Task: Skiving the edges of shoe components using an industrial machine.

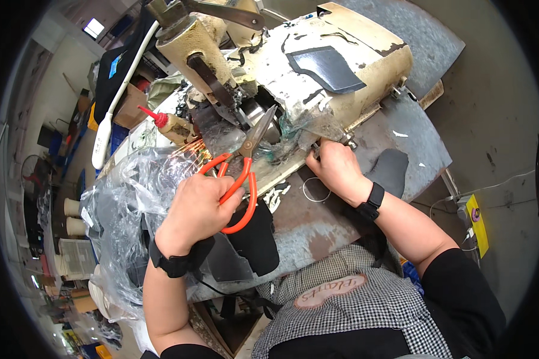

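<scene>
My left hand [200, 206] is closed round the orange handles of a pair of scissors [249, 148]. Their closed-looking blades point up and away, over clear plastic film [226, 136] at the head of a worn cream machine [371, 42]. At the machine's front edge, my right hand [336, 167] is closed beside a small metal knob [352, 143]. What its fingers grip, if anything, is hidden. A dark, shiny cut piece [328, 69] lies on top of the machine. A grey rounded piece [390, 170] rests on the worktable [308, 230] by my right wrist.
Crumpled clear plastic [129, 203] covers the table's left side. Behind it stands a bottle with a red nozzle [172, 127]. Black cut pieces [254, 239] lie near the front edge, with a thin white ring [315, 189] beyond them. A metal lever [224, 13] overhangs the machine.
</scene>
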